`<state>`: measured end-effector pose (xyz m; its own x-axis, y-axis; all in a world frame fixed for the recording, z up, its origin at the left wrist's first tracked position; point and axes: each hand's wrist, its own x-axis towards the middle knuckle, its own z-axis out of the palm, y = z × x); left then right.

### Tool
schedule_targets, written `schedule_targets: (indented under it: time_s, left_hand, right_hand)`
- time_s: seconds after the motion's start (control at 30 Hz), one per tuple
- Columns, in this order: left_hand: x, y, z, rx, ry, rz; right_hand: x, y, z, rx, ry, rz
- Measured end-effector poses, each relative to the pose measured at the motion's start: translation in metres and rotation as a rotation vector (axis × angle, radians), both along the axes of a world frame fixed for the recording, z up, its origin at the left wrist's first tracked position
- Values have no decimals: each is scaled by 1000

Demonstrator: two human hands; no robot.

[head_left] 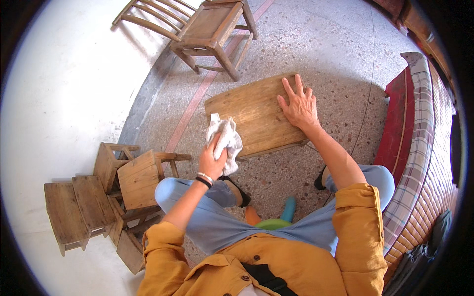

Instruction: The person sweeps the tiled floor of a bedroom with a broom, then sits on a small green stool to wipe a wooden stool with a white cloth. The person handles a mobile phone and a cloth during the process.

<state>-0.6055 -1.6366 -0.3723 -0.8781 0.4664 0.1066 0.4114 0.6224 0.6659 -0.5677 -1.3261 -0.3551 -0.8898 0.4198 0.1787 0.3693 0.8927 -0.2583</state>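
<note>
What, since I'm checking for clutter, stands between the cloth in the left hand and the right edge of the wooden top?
Only the right hand, spread on the right end of the wooden top. Nothing else visible stands between that hand and the cloth in the left hand.

We see worn wood with a slight sheen on our table (259, 111), crumpled matt cloth in our rag (228, 139), dull wooden stools (139, 180), smooth speckled stone-like floor (340, 69)

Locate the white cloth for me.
In the head view, the white cloth is just left of centre, bunched in the person's left hand at the left edge of the low wooden table.
</note>
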Motion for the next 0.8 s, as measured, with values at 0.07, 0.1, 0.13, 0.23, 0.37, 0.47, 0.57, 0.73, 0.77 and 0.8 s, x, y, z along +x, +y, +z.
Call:
schedule_targets:
  time_s: [0.07, 0.1, 0.13, 0.23, 0.37, 0.47, 0.57, 0.73, 0.77, 0.8]
  left_hand:
    - [-32, 12, -7, 61, -1, -49]
    - [-49, 22, -4, 49, -53, -11]
    - [-68, 33, 0, 42, -101, 28]
    - [-128, 49, -3, -55, 35, 131]
    - [-140, 60, -7, -59, -30, 214]
    - [-93, 47, 1, 17, -13, 118]
    - [-36, 11, -17, 31, 67, 68]
    - [3, 3, 1, -57, -36, 59]
    - [-7, 6, 2, -59, -107, 65]
    - [-23, 13, 0, -4, -59, 35]
  right_hand:
    - [-1, 2, -2, -1, 20, 9]
    - [1, 3, -2, 1, 29, 9]
    - [1, 3, -1, -8, 18, 3]
    - [-4, -4, 1, -38, -6, 15]
    - [-2, 0, 1, -15, 10, 6]
    - [-4, 1, -7, 16, 48, 6]
    - [-2, -1, -3, 0, 37, 4]
    - [-1, 2, -7, 10, 19, -4]
    - [-1, 3, -6, 6, 17, -4]
    - [-1, 3, -5, -2, 12, -2]
